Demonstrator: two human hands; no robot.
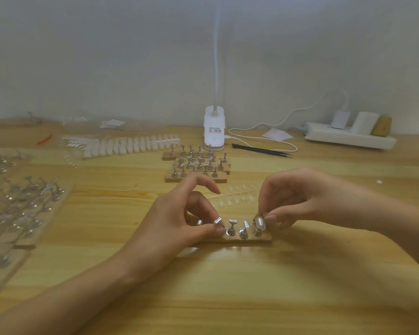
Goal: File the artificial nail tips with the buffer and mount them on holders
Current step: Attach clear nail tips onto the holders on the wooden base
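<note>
R fingers (268, 218) pinching clear nail tip (260, 223) over holder strip (237, 238); L fingers (217, 230) closed at a stand (spare strips (196, 165) behind).

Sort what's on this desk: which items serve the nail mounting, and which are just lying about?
In use: clear oval nail tip in right hand; small wooden base of metal holders, steadied by left hand; clear sheet of spare tips.

Idle: white clip lamp; black tweezers; white power strip.

Soft, even light from above, faint shadows under the hands; edges bow wide-angle, the holder racks (22, 213) at left smear into blur, far wall hazy.
</note>
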